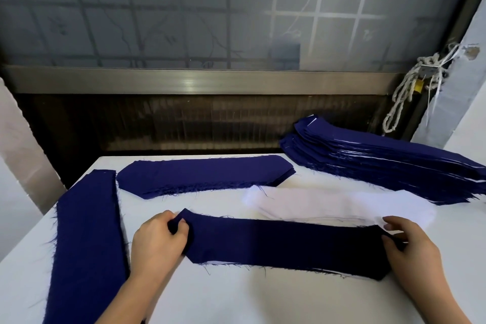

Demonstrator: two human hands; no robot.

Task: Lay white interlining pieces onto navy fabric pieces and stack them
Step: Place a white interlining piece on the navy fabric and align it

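Both hands held one navy piece by its ends, low over the white surface [236, 297].

The left hand [157, 237] came in from below, fingers curled round the pointed left tip of the navy piece [284, 244]; the right hand [410, 247] pinched the right tip between thumb and fingers. The piece lay stretched between them near the front edge, a thin white sliver showing along its near side. Just behind it sat the white interlining pile [328, 204], with navy stacks at the left [86, 239], centre rear [205, 175] and right rear [381, 163].
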